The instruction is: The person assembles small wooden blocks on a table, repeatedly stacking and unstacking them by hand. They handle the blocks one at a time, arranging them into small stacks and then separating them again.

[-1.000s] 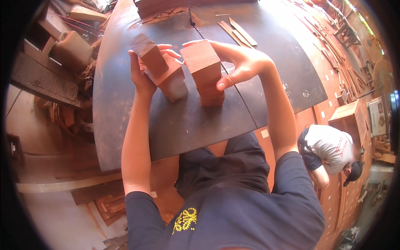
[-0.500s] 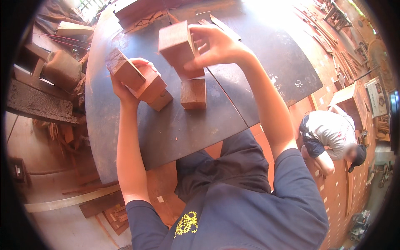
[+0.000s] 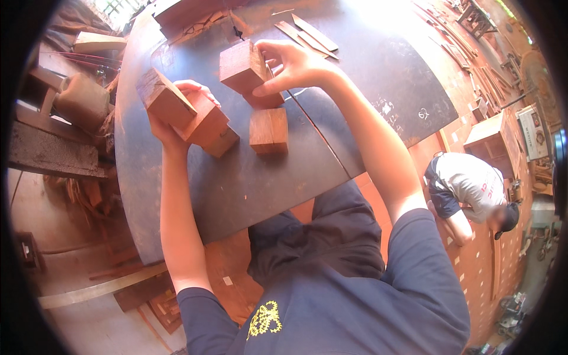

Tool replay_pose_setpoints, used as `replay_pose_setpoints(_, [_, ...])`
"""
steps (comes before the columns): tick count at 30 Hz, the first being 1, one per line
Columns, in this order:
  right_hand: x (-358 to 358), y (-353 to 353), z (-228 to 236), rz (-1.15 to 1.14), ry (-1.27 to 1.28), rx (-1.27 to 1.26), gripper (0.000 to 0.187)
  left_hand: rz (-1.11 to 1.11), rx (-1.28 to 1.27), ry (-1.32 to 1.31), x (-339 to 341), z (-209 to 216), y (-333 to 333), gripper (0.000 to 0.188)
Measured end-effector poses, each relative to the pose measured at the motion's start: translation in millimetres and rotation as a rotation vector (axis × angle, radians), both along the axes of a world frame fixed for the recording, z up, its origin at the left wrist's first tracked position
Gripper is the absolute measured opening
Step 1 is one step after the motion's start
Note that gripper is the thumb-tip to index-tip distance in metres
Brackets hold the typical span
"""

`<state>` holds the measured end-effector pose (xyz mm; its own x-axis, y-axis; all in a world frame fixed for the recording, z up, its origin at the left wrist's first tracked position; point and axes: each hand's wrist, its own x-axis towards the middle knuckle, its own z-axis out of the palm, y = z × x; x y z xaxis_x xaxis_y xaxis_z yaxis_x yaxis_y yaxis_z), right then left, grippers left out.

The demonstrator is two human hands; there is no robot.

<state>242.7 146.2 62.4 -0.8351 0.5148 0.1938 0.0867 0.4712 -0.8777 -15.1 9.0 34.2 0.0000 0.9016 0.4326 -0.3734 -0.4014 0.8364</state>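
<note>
Left hand [image 3: 171, 121] clasps two blocks [image 3: 183, 109] tilted, low end near the table [image 3: 236, 183]. Right hand [image 3: 293, 65] pinches a raised block [image 3: 241, 66] above another block [image 3: 268, 131]. Risk: pinch looks shallow, so block may slip; the tilted pair may slide apart.

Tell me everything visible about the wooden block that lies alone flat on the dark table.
The reddish-brown rectangular wooden block lies flat on the dark round table, between the two arms. It looks like sawn solid wood with plain faces and square edges. Neither hand touches it. Just above it, the right hand holds another wooden block.
</note>
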Motion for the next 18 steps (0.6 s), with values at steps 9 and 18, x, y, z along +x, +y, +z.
replay_pose_setpoints(9, [-1,-1,-1,-0.005,0.304,-0.137,0.063,-0.031,-0.015,-0.001,-4,-2,2,0.09])
replay_pose_setpoints(18, [6,26,-18,-0.313,0.297,-0.046,0.078,0.598,-0.084,-0.053,-22,6,3,0.063])
